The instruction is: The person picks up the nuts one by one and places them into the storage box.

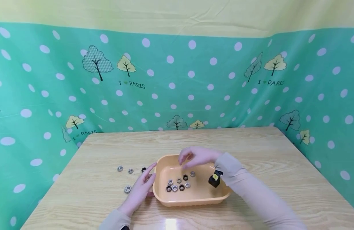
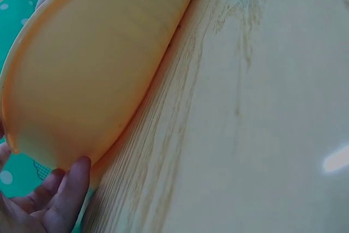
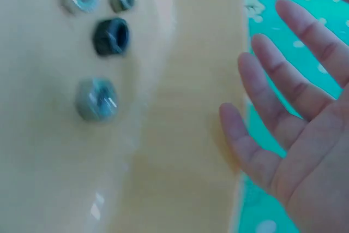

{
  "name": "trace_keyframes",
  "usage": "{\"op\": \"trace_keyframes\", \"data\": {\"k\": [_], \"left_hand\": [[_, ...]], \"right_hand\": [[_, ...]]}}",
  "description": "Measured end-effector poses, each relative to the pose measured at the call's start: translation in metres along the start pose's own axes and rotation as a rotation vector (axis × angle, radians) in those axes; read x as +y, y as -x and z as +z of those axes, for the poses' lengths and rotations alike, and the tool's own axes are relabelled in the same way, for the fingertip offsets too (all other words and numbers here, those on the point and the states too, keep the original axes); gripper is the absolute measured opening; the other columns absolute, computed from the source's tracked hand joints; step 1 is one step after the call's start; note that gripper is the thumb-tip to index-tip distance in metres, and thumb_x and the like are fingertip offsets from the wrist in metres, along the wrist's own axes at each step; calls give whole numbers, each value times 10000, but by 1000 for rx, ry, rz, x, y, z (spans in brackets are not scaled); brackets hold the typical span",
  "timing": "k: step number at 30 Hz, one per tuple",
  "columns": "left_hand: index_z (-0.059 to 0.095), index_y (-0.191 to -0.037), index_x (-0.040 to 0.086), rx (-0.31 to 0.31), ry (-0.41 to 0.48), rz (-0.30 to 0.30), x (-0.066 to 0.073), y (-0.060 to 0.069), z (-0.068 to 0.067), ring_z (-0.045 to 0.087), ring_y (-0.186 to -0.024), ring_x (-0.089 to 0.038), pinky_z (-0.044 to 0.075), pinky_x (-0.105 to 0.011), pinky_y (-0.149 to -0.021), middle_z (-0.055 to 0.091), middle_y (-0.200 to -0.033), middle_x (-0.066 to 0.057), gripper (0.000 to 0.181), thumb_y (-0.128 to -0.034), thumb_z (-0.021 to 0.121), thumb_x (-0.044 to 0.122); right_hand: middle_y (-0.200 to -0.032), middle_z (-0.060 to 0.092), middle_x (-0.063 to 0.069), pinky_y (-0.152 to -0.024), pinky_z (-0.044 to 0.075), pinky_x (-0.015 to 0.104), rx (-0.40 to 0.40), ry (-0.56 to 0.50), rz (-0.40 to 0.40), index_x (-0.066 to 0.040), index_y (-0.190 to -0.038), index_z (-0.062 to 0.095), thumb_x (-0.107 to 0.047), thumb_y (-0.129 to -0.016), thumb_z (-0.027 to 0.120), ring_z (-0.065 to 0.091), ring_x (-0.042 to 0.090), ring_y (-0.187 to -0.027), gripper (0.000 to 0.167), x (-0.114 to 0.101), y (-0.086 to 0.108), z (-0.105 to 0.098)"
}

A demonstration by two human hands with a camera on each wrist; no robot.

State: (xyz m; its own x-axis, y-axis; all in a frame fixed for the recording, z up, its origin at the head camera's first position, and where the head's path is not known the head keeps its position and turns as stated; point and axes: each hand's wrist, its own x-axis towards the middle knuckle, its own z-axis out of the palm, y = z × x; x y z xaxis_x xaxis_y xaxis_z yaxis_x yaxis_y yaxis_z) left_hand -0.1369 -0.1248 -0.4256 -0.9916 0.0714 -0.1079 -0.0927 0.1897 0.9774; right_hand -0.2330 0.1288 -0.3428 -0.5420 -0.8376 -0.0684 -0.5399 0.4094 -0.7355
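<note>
An orange plastic tray [image 1: 194,202] stands on the table with several silver and black hex nuts [image 1: 175,188] on its floor. At its left end my left hand [image 1: 139,190] touches the outer wall and rim with extended fingers; in the left wrist view, the fingers and thumb [image 2: 76,192] lie against the tray's outer side [image 2: 92,69]. My right hand [image 1: 198,157] hovers over the tray's far side, its fingers [image 3: 267,99] loosely bent and apart, with nothing in the palm. A silver nut [image 3: 97,100] and a black nut [image 3: 111,36] lie below it inside the tray.
Outside the tray, on the left of the wooden table [image 1: 87,191], lie silver nuts [image 1: 127,189] and a black nut [image 1: 143,169] close to my left fingers. A green dotted curtain [image 1: 191,86] hangs behind and along both sides of the table.
</note>
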Motion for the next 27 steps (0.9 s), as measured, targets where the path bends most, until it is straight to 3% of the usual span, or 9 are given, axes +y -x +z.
{"op": "trace_keyframes", "data": {"k": [6, 13, 21, 27], "left_hand": [[337, -1470, 230, -6, 7, 2, 1, 1, 0, 634, -835, -220, 605, -374, -658, 527, -1157, -197, 504, -989, 480, 274], [333, -1471, 237, -20, 25, 3, 2, 1, 1, 643, -809, -223, 604, -380, -640, 519, -1157, -207, 493, -997, 466, 265], [331, -1474, 227, -23, 16, 13, 1, 0, 0, 635, -850, -216, 604, -370, -663, 526, -1164, -195, 510, -989, 482, 272], [321, -1478, 219, -20, 14, 11, -1, 0, -1, 636, -862, -218, 605, -373, -670, 531, -1158, -195, 513, -991, 476, 267]], "right_hand": [[-1143, 623, 82, -1012, 435, 508, 65, 12, 1, -93, -1014, 677, -176, -830, 678, 536, 235, -1113, 202, -6, 29, -23], [-1242, 558, 115, -1019, 429, 531, 163, 59, 51, -119, -1045, 662, -160, -840, 678, 487, 320, -1192, 210, 11, 64, -29], [-1368, 432, 184, -976, 445, 576, 284, 96, 141, -69, -1301, 500, -184, -842, 692, 421, 406, -1237, 511, 43, 100, -21], [-1407, 353, 257, -940, 480, 555, 238, -48, 181, -58, -1451, 309, -165, -823, 706, 445, 437, -1192, 750, 63, 118, -16]]}}
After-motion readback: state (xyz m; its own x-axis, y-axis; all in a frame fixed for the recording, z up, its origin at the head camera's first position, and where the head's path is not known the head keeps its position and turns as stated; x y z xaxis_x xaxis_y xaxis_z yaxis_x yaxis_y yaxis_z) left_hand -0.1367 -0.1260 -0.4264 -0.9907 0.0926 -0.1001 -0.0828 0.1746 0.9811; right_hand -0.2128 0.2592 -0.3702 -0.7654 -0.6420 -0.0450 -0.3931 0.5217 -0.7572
